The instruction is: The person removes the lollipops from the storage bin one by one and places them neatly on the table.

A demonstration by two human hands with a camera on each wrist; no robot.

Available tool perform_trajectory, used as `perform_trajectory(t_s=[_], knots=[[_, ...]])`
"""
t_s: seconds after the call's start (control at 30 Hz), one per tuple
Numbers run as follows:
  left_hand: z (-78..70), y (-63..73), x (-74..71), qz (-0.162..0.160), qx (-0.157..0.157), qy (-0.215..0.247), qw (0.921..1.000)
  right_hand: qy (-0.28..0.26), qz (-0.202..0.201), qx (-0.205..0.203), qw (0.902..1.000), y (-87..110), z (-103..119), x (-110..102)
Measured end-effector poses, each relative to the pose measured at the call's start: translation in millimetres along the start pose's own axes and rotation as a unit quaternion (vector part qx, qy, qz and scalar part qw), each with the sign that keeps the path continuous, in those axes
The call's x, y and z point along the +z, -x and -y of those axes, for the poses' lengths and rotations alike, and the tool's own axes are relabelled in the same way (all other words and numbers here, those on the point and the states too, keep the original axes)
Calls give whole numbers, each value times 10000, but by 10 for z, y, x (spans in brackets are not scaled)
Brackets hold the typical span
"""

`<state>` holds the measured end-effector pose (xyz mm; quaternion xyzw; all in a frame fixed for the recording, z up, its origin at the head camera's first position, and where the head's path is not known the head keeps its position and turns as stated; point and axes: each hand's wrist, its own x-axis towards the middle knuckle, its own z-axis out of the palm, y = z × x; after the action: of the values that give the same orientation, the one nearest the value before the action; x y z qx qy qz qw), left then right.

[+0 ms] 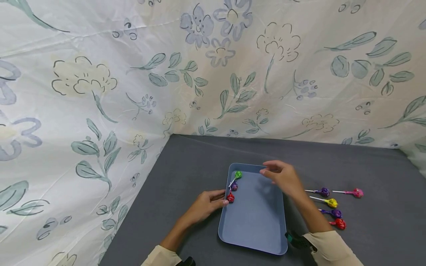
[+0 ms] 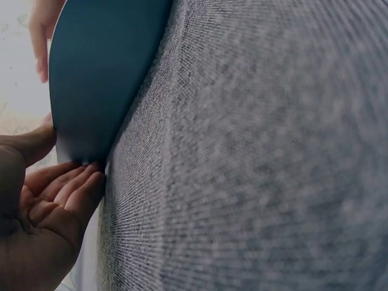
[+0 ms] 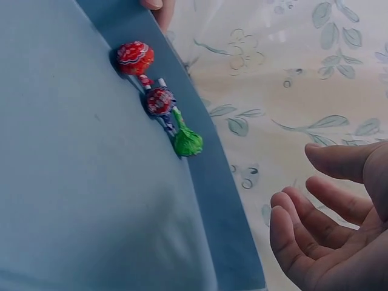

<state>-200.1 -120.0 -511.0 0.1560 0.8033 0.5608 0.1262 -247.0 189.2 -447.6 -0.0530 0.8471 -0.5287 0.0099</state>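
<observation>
Floral cloth (image 1: 213,92) rises beyond both grips. Dark gray counter (image 1: 186,162) under them. I have blue tray (image 1: 256,218) between grips. My left grip (image 1: 208,203) grasps tray's left side, thumb at rim. My right grip (image 1: 283,176) released, fingers loosely bent, near tray's far right corner. Five lollipops (image 1: 332,203) on counter, right of right grip. In tray, along wall beside left grip: red lollipop (image 1: 230,198) nearest thumb, then purple lollipop (image 1: 234,186), green lollipop (image 1: 238,174) farthest.

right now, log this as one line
left hand holds tray; right hand empty, near tray's far end; three lollipops inside; five lollipops outside
</observation>
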Motion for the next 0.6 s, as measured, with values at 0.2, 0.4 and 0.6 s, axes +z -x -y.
perform_trajectory(t_s=[0.2,0.4,0.6], knots=[[-15,5,-8,-17,-29,12,10000,57,52,58,10000,-86,11,151],[16,5,-14,-1,-73,13,10000,131,28,-40,9999,-148,3,279],[40,-14,-4,12,-121,90,9999,221,33,-62,9997,-212,-25,376]])
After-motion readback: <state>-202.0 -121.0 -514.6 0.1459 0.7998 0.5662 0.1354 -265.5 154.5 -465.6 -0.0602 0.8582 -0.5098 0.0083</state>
